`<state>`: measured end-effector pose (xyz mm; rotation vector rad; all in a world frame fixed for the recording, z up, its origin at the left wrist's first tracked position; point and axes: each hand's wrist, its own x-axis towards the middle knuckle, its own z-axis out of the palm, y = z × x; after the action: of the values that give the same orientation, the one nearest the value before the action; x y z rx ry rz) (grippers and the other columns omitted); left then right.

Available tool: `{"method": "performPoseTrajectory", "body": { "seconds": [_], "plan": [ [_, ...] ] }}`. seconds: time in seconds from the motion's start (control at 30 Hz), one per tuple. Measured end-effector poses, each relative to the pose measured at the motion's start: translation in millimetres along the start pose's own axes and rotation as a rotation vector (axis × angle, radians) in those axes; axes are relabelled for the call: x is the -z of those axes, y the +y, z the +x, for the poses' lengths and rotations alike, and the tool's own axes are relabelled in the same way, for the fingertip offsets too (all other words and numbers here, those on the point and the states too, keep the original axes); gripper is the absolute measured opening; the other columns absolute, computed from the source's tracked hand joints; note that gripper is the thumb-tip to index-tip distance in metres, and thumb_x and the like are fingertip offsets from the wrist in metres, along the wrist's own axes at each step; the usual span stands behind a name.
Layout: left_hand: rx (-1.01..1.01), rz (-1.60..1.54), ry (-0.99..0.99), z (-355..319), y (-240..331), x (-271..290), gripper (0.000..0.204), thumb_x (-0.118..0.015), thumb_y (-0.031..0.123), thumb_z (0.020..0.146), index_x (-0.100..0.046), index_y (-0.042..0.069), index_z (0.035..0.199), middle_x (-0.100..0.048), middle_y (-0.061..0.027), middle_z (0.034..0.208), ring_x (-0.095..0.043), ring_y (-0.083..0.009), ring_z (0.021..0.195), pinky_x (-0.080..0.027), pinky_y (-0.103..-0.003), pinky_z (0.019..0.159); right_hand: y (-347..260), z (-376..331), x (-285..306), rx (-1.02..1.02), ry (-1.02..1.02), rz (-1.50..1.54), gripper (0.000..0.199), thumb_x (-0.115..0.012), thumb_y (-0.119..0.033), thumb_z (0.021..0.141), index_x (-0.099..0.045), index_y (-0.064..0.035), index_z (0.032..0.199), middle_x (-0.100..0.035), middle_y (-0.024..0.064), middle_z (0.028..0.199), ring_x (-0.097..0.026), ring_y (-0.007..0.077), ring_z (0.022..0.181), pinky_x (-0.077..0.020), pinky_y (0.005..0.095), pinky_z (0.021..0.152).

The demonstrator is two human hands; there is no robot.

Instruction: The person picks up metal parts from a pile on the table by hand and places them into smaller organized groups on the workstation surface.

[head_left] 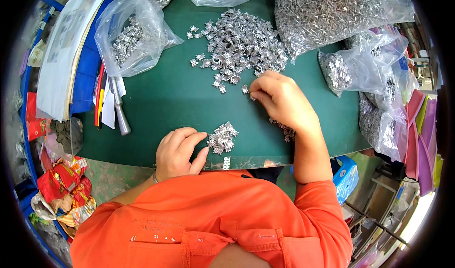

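My left hand (179,153) rests near the front edge of the green table. Its thumb and index finger are apart, beside a small pile of silver metal pieces (222,138), and nothing shows between them. My right hand (283,100) is farther out, at the near side of a large heap of the same metal pieces (244,43). Its thumb and fingers are pinched together, with a bit of a small silver metal piece (252,97) showing at the tips. One loose piece (245,88) lies just beside them. Another small group of pieces (286,131) is partly hidden under my right forearm.
An open clear bag of metal pieces (135,40) stands at the left, near pens (100,97) and a metal-coloured tool (121,111). A big full bag (332,14) and smaller bags (353,69) line the right. Papers (68,50) lean on a blue holder at far left.
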<state>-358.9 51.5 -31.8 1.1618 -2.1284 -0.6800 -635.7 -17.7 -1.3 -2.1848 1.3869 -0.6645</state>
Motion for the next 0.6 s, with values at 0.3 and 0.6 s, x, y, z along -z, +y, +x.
{"method": "performPoseTrajectory", "body": {
  "seconds": [0.3,0.6],
  "plan": [
    [0.002,0.001,-0.004,1.9,1.2,0.2,0.033,-0.078,0.008,0.074,-0.069,0.005,0.106,-0.063,-0.0099,0.101,-0.062,-0.0306,0.087,-0.05,-0.04,0.073,-1.5,4.8,-8.5,-0.019,0.12,-0.077,0.008,-0.07,-0.007,0.084,-0.068,-0.004,0.091,-0.063,0.0142,0.086,-0.065,0.0377,0.084,-0.0528,0.045,0.073],
    [-0.001,-0.005,0.019,-1.7,-0.6,-2.2,0.033,-0.077,0.007,0.075,-0.068,0.004,0.107,-0.063,-0.0127,0.1,-0.062,-0.0319,0.086,-0.05,-0.041,0.072,5.5,-17.7,51.1,-0.064,-0.228,-0.145,0.015,-0.065,0.0,0.074,-0.071,-0.0044,0.087,-0.066,0.0129,0.081,-0.065,0.0357,0.085,-0.0521,0.0455,0.074]
  ]
}}
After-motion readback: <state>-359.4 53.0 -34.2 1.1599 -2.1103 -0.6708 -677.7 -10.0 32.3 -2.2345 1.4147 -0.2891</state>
